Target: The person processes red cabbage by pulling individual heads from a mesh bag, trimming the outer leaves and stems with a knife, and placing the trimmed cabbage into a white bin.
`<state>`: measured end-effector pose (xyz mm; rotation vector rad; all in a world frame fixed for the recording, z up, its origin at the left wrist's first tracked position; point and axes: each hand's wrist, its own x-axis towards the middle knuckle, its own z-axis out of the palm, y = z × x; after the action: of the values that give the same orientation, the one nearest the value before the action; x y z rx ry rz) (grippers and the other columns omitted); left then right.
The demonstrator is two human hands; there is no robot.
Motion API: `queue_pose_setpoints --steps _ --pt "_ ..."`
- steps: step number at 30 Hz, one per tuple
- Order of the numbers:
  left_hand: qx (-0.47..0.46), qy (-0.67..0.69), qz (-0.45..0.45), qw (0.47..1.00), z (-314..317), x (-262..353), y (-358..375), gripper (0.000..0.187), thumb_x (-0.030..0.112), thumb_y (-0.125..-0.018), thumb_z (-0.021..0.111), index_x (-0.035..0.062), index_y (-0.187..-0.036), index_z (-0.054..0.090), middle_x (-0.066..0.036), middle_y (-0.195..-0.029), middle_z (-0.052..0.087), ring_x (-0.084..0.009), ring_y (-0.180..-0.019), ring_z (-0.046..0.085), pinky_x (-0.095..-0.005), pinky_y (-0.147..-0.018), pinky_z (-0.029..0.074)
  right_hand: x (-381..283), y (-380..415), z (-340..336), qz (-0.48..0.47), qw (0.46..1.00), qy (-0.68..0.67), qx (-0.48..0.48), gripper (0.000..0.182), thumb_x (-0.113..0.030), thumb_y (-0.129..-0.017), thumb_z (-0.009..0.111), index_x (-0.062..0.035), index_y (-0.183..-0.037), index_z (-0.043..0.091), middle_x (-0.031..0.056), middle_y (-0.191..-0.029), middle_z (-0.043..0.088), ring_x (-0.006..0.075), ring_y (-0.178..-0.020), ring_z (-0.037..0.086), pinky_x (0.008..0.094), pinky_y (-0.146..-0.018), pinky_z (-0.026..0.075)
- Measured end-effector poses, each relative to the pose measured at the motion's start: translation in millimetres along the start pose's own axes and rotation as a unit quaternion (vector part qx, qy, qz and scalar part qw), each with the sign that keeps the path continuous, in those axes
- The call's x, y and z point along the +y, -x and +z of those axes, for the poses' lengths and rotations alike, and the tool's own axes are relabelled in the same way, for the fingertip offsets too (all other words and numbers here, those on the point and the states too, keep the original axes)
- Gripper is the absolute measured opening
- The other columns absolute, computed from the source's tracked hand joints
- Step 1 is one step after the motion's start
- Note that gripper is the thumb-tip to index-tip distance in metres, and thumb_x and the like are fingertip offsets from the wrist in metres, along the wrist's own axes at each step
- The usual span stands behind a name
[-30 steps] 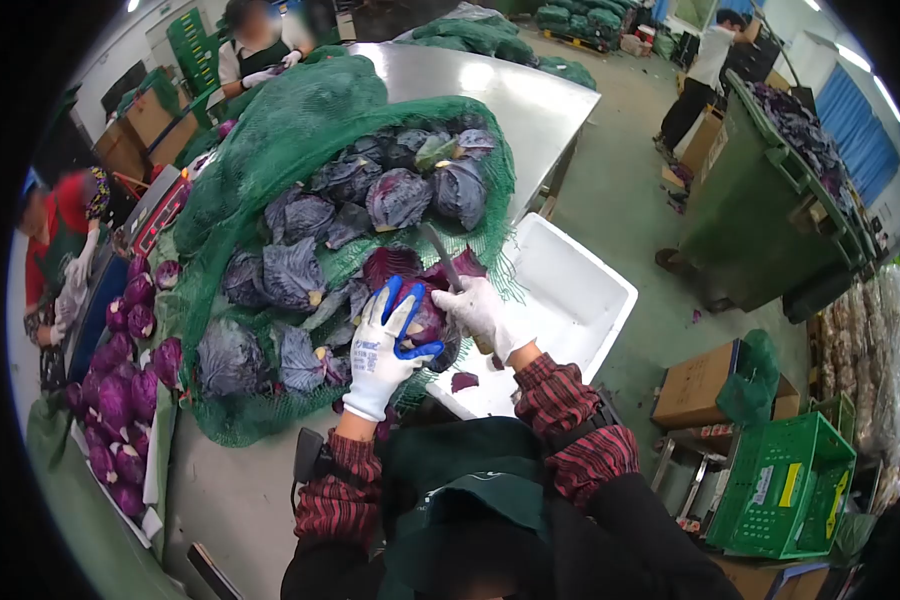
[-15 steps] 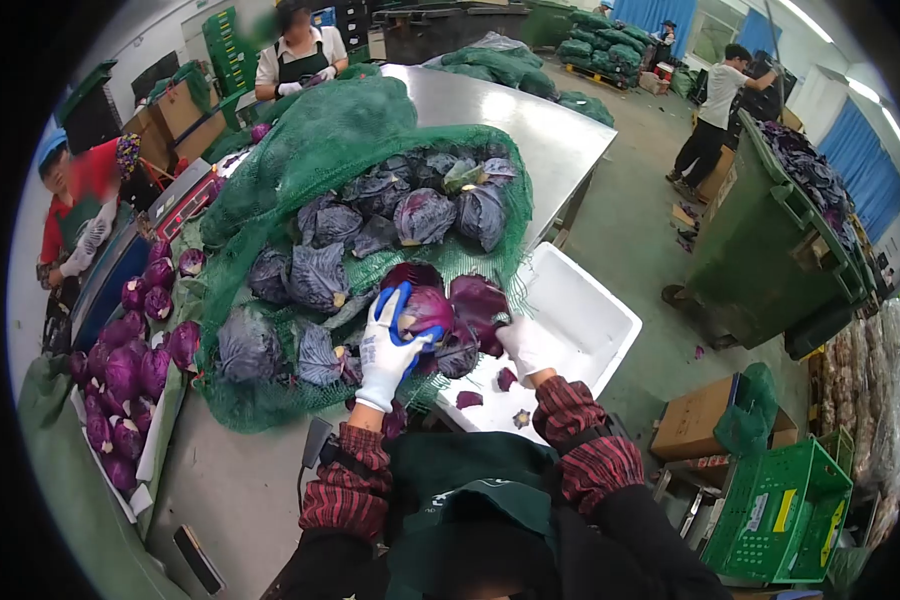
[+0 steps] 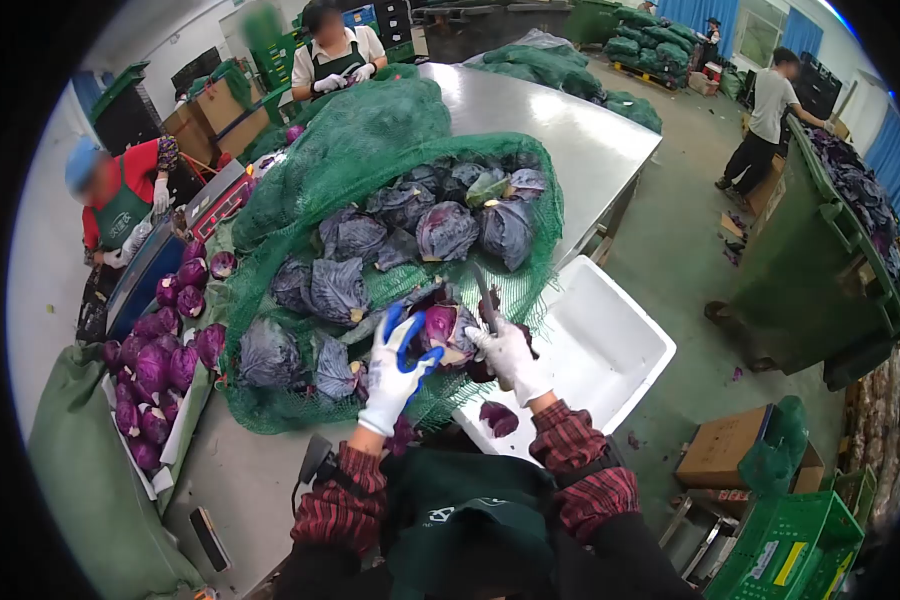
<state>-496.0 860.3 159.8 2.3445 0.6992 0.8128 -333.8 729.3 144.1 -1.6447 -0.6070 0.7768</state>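
Observation:
A red cabbage (image 3: pixel 438 332) with a pale cut patch lies in front of me, at the near edge of the open net sack (image 3: pixel 232 345). My left hand (image 3: pixel 395 378), in a white glove with blue-coated fingers, is right beside it with fingers spread and curved. My right hand (image 3: pixel 515 362), in a white glove, grips a knife (image 3: pixel 486 297), its dark blade pointing up and away, just right of the cabbage. Several dark, leafy cabbages (image 3: pixel 447 232) fill the sack. A loose purple leaf (image 3: pixel 499 419) rests on the near end of the white tub (image 3: pixel 625 345).
Peeled purple cabbages (image 3: pixel 152 368) are piled at my left. A metal table (image 3: pixel 530 110) extends ahead. At right stand a green bin (image 3: pixel 800 270) heaped with leaves, a cardboard box (image 3: pixel 722 445) and a green crate (image 3: pixel 780 550). Co-workers (image 3: pixel 340 55) stand beyond the table, at left and at right.
My left hand's fingers have come away from around the purple cabbage. My right hand has turned, bringing the knife blade into view. A larger leaf now lies on the tub's near end. The view has shifted.

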Motion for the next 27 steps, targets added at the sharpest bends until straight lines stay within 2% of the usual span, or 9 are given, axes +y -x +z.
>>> queue_pose_setpoints --steps 3,4,12,14,18,19,21,25,27 --pt "-0.072 0.013 0.122 0.99 8.5 8.2 -22.7 0.071 0.027 -0.073 0.078 0.013 -0.137 0.05 -0.019 -0.14 0.045 -0.0365 -0.128 0.044 -0.0451 -0.105 0.038 2.8 -9.9 -5.3 -0.124 0.949 0.256 0.133 0.059 -0.045 -0.092 0.058 0.0004 -0.128 0.048 0.021 -0.07 0.062 0.0362 -0.059 0.061 0.0433 -0.053 0.046" --pt "-0.08 0.018 0.13 0.988 11.3 10.1 -27.6 0.071 0.03 -0.073 0.078 0.0128 -0.136 0.05 -0.019 -0.138 0.048 -0.0365 -0.126 0.046 -0.0455 -0.105 0.038 7.1 -6.6 -10.1 -0.079 0.969 0.203 0.114 0.057 -0.044 -0.097 0.048 0.0001 -0.133 0.046 0.0265 -0.079 0.063 0.0443 -0.072 0.061 0.048 -0.062 0.047" --pt "-0.103 0.028 0.108 0.989 18.4 10.5 -45.7 0.071 0.037 -0.073 0.076 0.0111 -0.135 0.052 -0.015 -0.134 0.053 -0.0346 -0.123 0.049 -0.0436 -0.106 0.037 -9.8 24.5 5.9 -0.1 0.941 0.319 0.056 0.061 -0.041 -0.1 0.041 -0.0072 -0.147 0.024 0.0217 -0.074 0.065 0.0422 -0.065 0.063 0.0491 -0.058 0.049" --pt "-0.112 0.008 0.112 0.987 19.6 12.8 -49.7 0.071 0.039 -0.074 0.076 0.011 -0.135 0.052 -0.015 -0.134 0.053 -0.0348 -0.123 0.049 -0.0437 -0.106 0.037 -5.1 16.0 3.9 -0.182 0.918 0.339 0.098 0.058 -0.041 -0.099 0.043 -0.0081 -0.145 0.029 0.0197 -0.072 0.064 0.0405 -0.062 0.063 0.0494 -0.055 0.049" --pt "-0.113 -0.02 0.092 0.989 23.5 18.2 -53.1 0.074 0.039 -0.071 0.078 0.0087 -0.133 0.052 -0.016 -0.134 0.054 -0.0345 -0.126 0.048 -0.043 -0.108 0.035 -8.3 -4.6 -11.2 -0.092 0.935 0.286 0.187 0.05 -0.049 -0.099 0.038 -0.0054 -0.097 0.062 0.0235 -0.078 0.064 0.044 -0.075 0.062 0.0521 -0.064 0.049" --pt "-0.113 -0.011 0.093 0.989 23.8 16.9 -53.4 0.073 0.039 -0.071 0.078 0.0089 -0.132 0.053 -0.017 -0.133 0.054 -0.0344 -0.126 0.049 -0.043 -0.108 0.035 6.2 -15.5 -16.8 -0.123 0.926 0.286 0.214 0.048 -0.047 -0.099 0.04 -0.0055 -0.096 0.062 0.0235 -0.075 0.064 0.0426 -0.073 0.063 0.0506 -0.063 0.049" --pt "-0.136 0.017 0.074 0.988 17.8 15.4 -52.2 0.072 0.038 -0.071 0.078 0.0101 -0.133 0.054 -0.017 -0.137 0.051 -0.0344 -0.129 0.045 -0.0433 -0.108 0.035 -27.2 -4.8 -34.2 -0.009 0.988 0.145 0.05 0.049 -0.048 -0.097 0.047 -0.0019 -0.097 0.062 0.0236 -0.079 0.065 0.0407 -0.076 0.065 0.0474 -0.066 0.05" --pt "-0.131 0.002 0.124 0.984 9.9 2.3 -43.3 0.077 0.047 -0.071 0.075 0.0241 -0.14 0.048 -0.023 -0.145 0.039 -0.0394 -0.132 0.039 -0.0474 -0.109 0.03 -1.7 -6.9 -0.7 -0.169 0.955 0.228 0.09 0.043 -0.039 -0.09 0.061 0.0032 -0.099 0.061 0.0245 -0.088 0.066 0.0393 -0.084 0.065 0.044 -0.072 0.05" --pt "-0.146 -0.031 0.092 0.984 0.4 4.2 -40.2 0.076 0.048 -0.071 0.075 0.0277 -0.139 0.049 -0.022 -0.144 0.04 -0.039 -0.133 0.037 -0.0484 -0.11 0.028 -2.1 -12.8 -10.3 -0.043 0.984 0.153 0.083 0.038 -0.035 -0.091 0.06 0.0029 -0.096 0.062 0.0238 -0.086 0.066 0.0386 -0.082 0.065 0.0448 -0.072 0.051"
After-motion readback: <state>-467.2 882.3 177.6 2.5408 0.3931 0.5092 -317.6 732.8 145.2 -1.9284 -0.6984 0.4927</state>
